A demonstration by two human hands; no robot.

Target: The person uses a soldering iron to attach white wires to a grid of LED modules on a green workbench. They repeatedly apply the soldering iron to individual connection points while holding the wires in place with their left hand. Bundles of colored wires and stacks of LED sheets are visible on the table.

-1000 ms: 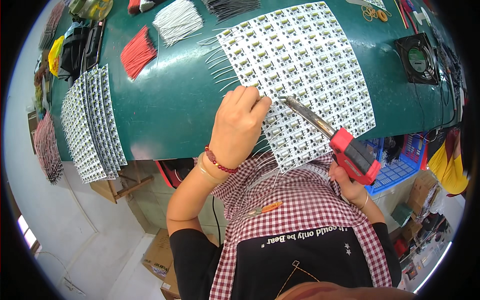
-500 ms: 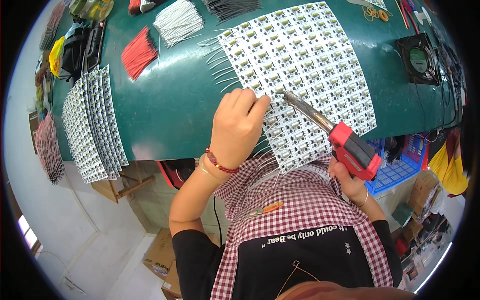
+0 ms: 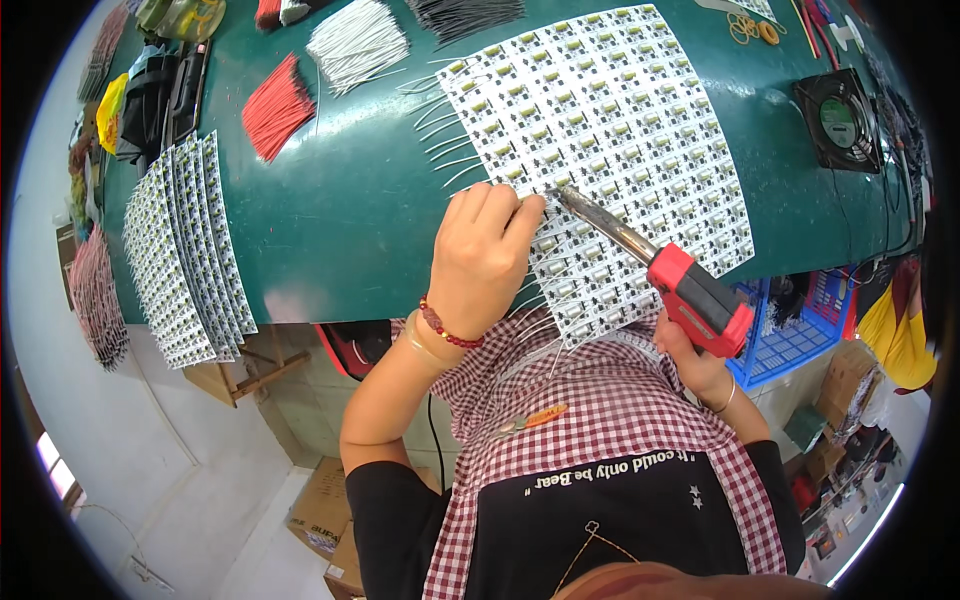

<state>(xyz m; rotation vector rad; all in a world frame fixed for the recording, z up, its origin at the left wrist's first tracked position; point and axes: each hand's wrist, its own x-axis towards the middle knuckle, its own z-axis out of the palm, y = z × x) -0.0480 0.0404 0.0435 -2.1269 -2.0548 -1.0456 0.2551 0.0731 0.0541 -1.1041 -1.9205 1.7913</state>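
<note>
A large white circuit board panel (image 3: 610, 130), covered with rows of small components, lies on the green table in front of me. Thin white wires (image 3: 455, 165) stick out along its left edge. My left hand (image 3: 485, 250) is closed in a pinch at that edge; whatever its fingertips hold is hidden. In my right hand (image 3: 695, 368), at the panel's near right side, is a red and black soldering gun (image 3: 705, 300). Its metal tip points up and left, touching or just above the panel, close beside my left fingertips.
Red wires (image 3: 278, 108), white wires (image 3: 357, 45) and black wires (image 3: 465, 15) lie in bundles at the back. Several more panels (image 3: 185, 250) overlap at the left. A black fan (image 3: 838, 120) stands on the right, above a blue crate (image 3: 795, 335) beyond the table edge.
The soldering gun has shifted slightly left, bringing its tip closer to my left fingertips. My left hand has moved a little to the right and nearer me, still pinched.
</note>
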